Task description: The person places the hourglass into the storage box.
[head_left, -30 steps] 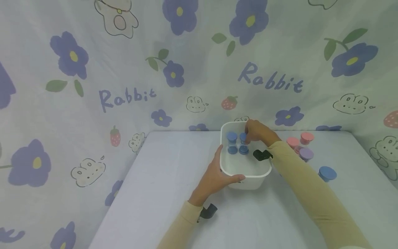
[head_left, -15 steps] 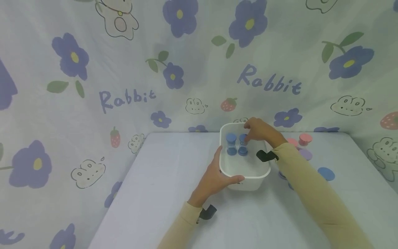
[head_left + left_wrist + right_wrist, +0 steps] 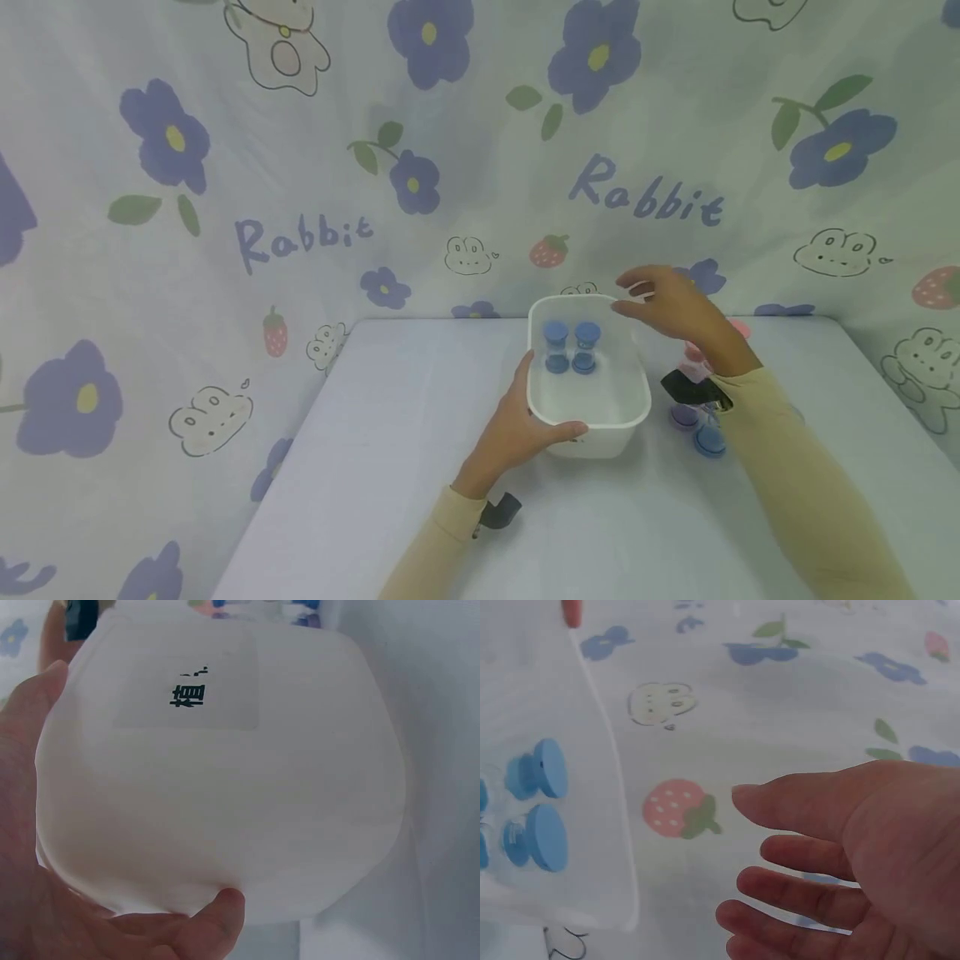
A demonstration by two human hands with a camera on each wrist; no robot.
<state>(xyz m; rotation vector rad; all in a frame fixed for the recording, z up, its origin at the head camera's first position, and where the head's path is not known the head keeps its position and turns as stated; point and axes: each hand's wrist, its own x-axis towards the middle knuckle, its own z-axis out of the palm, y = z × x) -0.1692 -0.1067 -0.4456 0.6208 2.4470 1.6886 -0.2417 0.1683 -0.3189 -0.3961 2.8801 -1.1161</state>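
A white plastic bin stands on the table, with a dark printed label on its outer wall in the left wrist view. My left hand grips its left near corner, thumb along the near side and fingers on the left wall. Inside, two blue hourglasses stand upright side by side near the back; their blue caps show in the right wrist view. My right hand hovers just right of the bin's back right corner, fingers apart and holding nothing.
Right of the bin, partly behind my right wrist and sleeve, stand more hourglasses: a blue one, a purple one and pink ones. A patterned cloth hangs behind the white table.
My right hand has let go of the right-hand hourglass in the bin and moved up and right, out over the rim. My left hand keeps its place on the bin.
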